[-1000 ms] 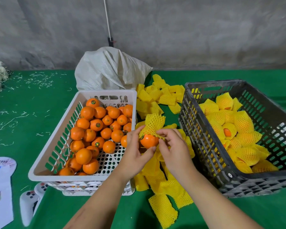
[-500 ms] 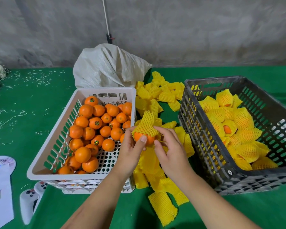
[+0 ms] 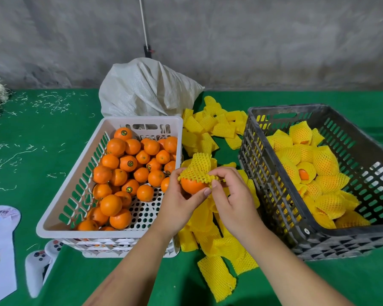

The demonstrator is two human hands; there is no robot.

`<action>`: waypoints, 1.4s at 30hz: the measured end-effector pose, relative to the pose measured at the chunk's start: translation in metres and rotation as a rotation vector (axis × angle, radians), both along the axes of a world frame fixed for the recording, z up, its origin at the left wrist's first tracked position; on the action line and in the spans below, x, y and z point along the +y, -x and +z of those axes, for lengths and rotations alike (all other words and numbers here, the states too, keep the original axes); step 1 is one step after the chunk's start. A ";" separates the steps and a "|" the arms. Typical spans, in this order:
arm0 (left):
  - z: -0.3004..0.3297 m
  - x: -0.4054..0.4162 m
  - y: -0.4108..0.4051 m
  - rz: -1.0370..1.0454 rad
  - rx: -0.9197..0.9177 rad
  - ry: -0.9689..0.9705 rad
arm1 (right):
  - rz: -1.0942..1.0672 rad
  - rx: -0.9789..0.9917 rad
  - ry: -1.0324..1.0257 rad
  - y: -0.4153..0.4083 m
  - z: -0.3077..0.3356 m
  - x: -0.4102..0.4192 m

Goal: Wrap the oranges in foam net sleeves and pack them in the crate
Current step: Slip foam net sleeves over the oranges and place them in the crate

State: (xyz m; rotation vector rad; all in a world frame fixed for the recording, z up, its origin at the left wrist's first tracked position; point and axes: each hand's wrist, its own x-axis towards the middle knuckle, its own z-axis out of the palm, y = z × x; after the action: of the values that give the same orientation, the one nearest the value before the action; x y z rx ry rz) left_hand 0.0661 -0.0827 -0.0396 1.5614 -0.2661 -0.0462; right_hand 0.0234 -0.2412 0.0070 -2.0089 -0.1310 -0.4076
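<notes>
Orange (image 3: 192,186) between both curled hands

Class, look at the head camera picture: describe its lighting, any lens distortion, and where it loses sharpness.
Head view: light is soft and even, with only faint shadows beside the white basket and the dark crate. The wide lens bends the wall line and splays both containers outward. The hands and the orange are sharp; the far left edge looks softer.

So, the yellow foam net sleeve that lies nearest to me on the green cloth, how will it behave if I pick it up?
The foam net sleeve would probably feel very light and floppy: it is open mesh and lies flattened and bent. It likely stretches easily, as the sleeve over the orange does. It seems unlikely to roll.
</notes>
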 end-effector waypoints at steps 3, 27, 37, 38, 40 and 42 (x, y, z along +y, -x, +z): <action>-0.005 0.002 0.000 -0.112 -0.018 -0.107 | 0.061 0.096 -0.008 -0.005 -0.004 -0.001; -0.004 0.001 -0.003 -0.058 -0.038 0.033 | -0.030 -0.218 0.158 0.000 -0.013 0.002; -0.009 0.005 -0.007 0.134 -0.165 -0.101 | -0.012 0.305 -0.423 0.019 -0.016 0.026; -0.010 0.005 -0.007 0.139 -0.185 -0.133 | 0.022 0.432 -0.536 0.016 -0.016 0.028; -0.010 0.006 -0.004 0.134 -0.201 -0.201 | 0.115 0.556 -0.628 0.009 -0.016 0.030; -0.008 0.005 -0.001 0.138 -0.212 -0.255 | 0.114 0.551 -0.608 0.004 -0.013 0.034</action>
State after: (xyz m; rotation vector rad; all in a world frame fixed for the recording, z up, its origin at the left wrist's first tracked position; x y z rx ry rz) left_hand 0.0672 -0.0773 -0.0474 1.8377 -0.3275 0.2011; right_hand 0.0189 -0.2070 -0.0058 -1.4358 0.2023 0.1777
